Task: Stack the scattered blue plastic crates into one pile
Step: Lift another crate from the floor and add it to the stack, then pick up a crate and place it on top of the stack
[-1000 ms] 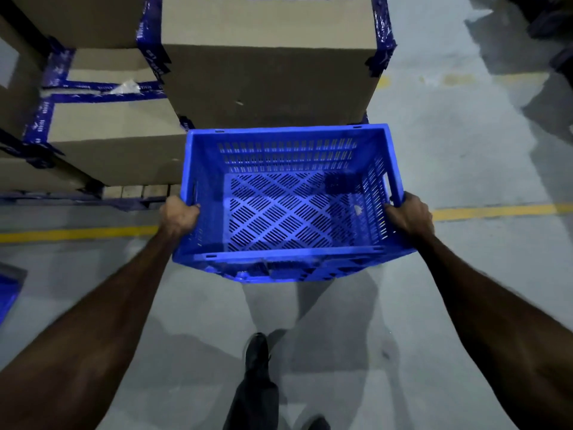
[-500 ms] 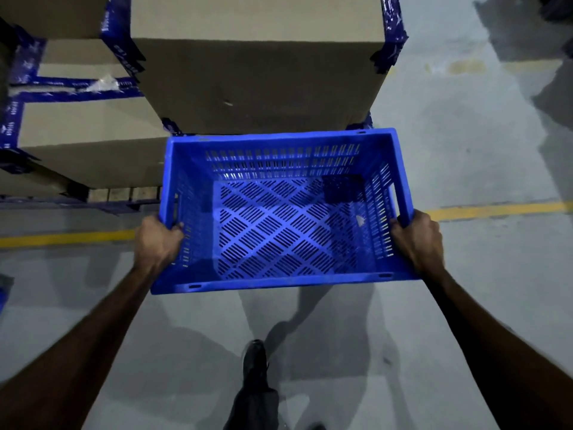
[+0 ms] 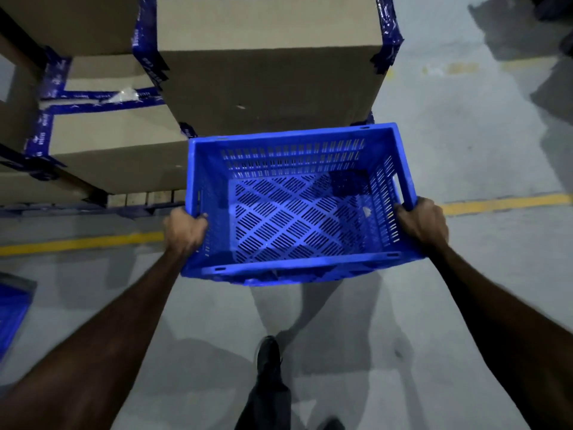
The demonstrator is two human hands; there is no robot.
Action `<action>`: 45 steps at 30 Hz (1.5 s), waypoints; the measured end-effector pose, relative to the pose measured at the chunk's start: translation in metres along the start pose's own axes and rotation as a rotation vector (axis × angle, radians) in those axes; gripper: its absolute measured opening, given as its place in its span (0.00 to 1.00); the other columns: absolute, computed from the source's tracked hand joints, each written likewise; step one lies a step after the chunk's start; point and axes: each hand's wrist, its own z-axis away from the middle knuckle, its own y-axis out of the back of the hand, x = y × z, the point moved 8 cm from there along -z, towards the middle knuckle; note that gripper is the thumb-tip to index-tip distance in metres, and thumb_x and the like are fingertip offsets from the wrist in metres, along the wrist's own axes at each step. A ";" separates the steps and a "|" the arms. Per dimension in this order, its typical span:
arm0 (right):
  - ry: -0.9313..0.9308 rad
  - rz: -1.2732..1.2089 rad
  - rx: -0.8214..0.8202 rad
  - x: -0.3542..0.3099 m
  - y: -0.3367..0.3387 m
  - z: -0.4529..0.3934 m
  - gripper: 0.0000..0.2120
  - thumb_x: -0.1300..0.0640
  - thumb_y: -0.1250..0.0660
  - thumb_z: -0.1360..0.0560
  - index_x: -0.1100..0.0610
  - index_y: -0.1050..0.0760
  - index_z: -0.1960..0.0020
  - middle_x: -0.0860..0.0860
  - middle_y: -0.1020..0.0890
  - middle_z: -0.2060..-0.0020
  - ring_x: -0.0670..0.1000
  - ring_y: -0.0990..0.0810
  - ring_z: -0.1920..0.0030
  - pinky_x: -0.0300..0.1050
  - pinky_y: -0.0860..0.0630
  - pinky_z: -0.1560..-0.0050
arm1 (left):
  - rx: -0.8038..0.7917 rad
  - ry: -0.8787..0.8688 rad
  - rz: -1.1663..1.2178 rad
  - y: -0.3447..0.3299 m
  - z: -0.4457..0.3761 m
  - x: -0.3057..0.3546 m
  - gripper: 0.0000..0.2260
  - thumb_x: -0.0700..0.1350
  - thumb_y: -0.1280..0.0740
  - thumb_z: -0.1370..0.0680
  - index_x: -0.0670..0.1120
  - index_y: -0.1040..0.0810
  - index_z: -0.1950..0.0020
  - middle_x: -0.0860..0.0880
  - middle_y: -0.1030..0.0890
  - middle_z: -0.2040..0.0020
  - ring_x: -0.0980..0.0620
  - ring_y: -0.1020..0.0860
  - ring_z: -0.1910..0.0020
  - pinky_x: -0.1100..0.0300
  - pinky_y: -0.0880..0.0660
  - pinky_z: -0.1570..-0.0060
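Note:
I hold a blue plastic crate (image 3: 297, 265) in the air in front of me, open side up, its slotted bottom and walls empty. My left hand (image 3: 184, 231) grips its left rim and my right hand (image 3: 423, 223) grips its right rim near the handle slot. The crate hangs above the grey concrete floor, just in front of a stack of cardboard boxes. A corner of another blue crate (image 3: 11, 315) shows at the left edge, low on the floor.
Large cardboard boxes (image 3: 266, 63) taped with blue tape stand on a pallet straight ahead and to the left. A yellow floor line (image 3: 505, 201) runs left to right under the crate. My dark shoe (image 3: 268, 352) and leg are below on the concrete floor.
The crate and both hands have shifted slightly right and a little farther from me in the view. The blue crate corner at the left edge has come back into sight. My grip is unchanged.

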 end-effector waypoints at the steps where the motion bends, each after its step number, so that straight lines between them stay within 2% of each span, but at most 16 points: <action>1: 0.014 -0.031 -0.011 0.000 0.000 0.001 0.25 0.37 0.38 0.27 0.55 0.22 0.41 0.61 0.19 0.50 0.66 0.20 0.50 0.59 0.22 0.46 | -0.025 0.002 0.033 0.000 0.000 0.000 0.18 0.48 0.27 0.24 0.37 0.19 0.40 0.35 0.16 0.45 0.34 0.18 0.46 0.46 0.20 0.46; 4: 0.068 -0.087 -0.108 0.000 -0.004 -0.004 0.30 0.32 0.39 0.27 0.56 0.23 0.39 0.61 0.17 0.47 0.65 0.19 0.49 0.58 0.21 0.46 | -0.094 0.008 0.083 0.002 -0.003 -0.006 0.22 0.56 0.26 0.26 0.42 0.19 0.40 0.39 0.15 0.44 0.37 0.17 0.46 0.42 0.19 0.46; 6: 0.094 -0.085 -0.181 0.002 -0.003 -0.004 0.32 0.32 0.40 0.23 0.58 0.26 0.36 0.63 0.19 0.42 0.65 0.20 0.45 0.57 0.22 0.44 | -0.129 -0.001 0.087 0.004 -0.001 -0.010 0.26 0.60 0.26 0.27 0.45 0.20 0.37 0.41 0.16 0.43 0.38 0.18 0.45 0.42 0.19 0.44; 10: 0.191 -0.040 -0.137 0.001 0.022 0.023 0.33 0.38 0.39 0.19 0.63 0.32 0.26 0.66 0.22 0.35 0.67 0.22 0.36 0.56 0.26 0.39 | -0.132 -0.069 0.054 0.018 0.024 -0.012 0.27 0.58 0.27 0.25 0.46 0.24 0.31 0.42 0.17 0.39 0.38 0.19 0.42 0.43 0.21 0.43; 13: 0.265 -0.024 -0.096 0.006 0.038 0.067 0.37 0.36 0.39 0.22 0.64 0.32 0.26 0.69 0.24 0.34 0.68 0.24 0.34 0.58 0.26 0.37 | -0.108 -0.141 0.060 0.032 0.062 -0.015 0.25 0.56 0.27 0.26 0.47 0.24 0.33 0.43 0.17 0.39 0.40 0.18 0.41 0.46 0.21 0.43; 17: 0.325 -0.063 -0.071 0.019 0.054 0.133 0.32 0.40 0.36 0.20 0.64 0.31 0.27 0.68 0.24 0.34 0.66 0.26 0.32 0.58 0.28 0.34 | -0.073 -0.220 0.099 0.054 0.137 -0.015 0.30 0.61 0.29 0.28 0.48 0.25 0.30 0.44 0.19 0.36 0.42 0.20 0.38 0.44 0.22 0.39; 21: 0.391 -0.107 -0.077 0.029 0.064 0.199 0.31 0.42 0.35 0.19 0.63 0.32 0.25 0.64 0.25 0.31 0.63 0.27 0.30 0.54 0.31 0.32 | -0.095 -0.308 0.089 0.066 0.224 -0.012 0.30 0.56 0.28 0.22 0.45 0.30 0.24 0.41 0.26 0.27 0.40 0.28 0.28 0.45 0.29 0.31; 24: 0.460 -0.141 -0.077 0.039 0.073 0.249 0.29 0.45 0.34 0.19 0.61 0.31 0.25 0.62 0.25 0.30 0.61 0.28 0.29 0.51 0.32 0.32 | -0.093 -0.354 0.096 0.074 0.285 -0.018 0.30 0.55 0.28 0.22 0.45 0.30 0.23 0.41 0.27 0.26 0.41 0.29 0.27 0.47 0.31 0.29; 28: 0.499 -0.210 -0.070 0.066 0.078 0.307 0.29 0.41 0.35 0.19 0.57 0.31 0.25 0.56 0.24 0.29 0.56 0.27 0.29 0.51 0.31 0.32 | -0.093 -0.393 0.123 0.085 0.358 -0.040 0.30 0.55 0.28 0.22 0.47 0.31 0.23 0.43 0.27 0.26 0.43 0.30 0.27 0.48 0.33 0.29; 35: 0.599 -0.262 -0.136 0.088 0.060 0.399 0.27 0.43 0.35 0.19 0.57 0.30 0.25 0.54 0.25 0.29 0.54 0.27 0.29 0.49 0.32 0.30 | -0.049 -0.436 0.107 0.106 0.473 -0.110 0.27 0.50 0.27 0.22 0.44 0.28 0.25 0.45 0.25 0.28 0.44 0.29 0.28 0.53 0.35 0.28; 40: 0.697 -0.272 -0.238 0.070 0.022 0.478 0.27 0.45 0.33 0.19 0.57 0.30 0.25 0.55 0.25 0.28 0.54 0.28 0.28 0.51 0.32 0.27 | -0.005 -0.333 0.096 0.137 0.520 -0.189 0.27 0.53 0.28 0.21 0.47 0.29 0.24 0.47 0.27 0.26 0.47 0.31 0.26 0.53 0.36 0.26; 45: 0.813 -0.240 -0.353 0.035 -0.022 0.561 0.28 0.43 0.34 0.20 0.56 0.30 0.25 0.53 0.25 0.27 0.52 0.28 0.27 0.54 0.33 0.26 | 0.114 -0.214 0.167 0.192 0.542 -0.270 0.27 0.54 0.29 0.21 0.48 0.29 0.24 0.47 0.26 0.26 0.48 0.30 0.27 0.53 0.35 0.28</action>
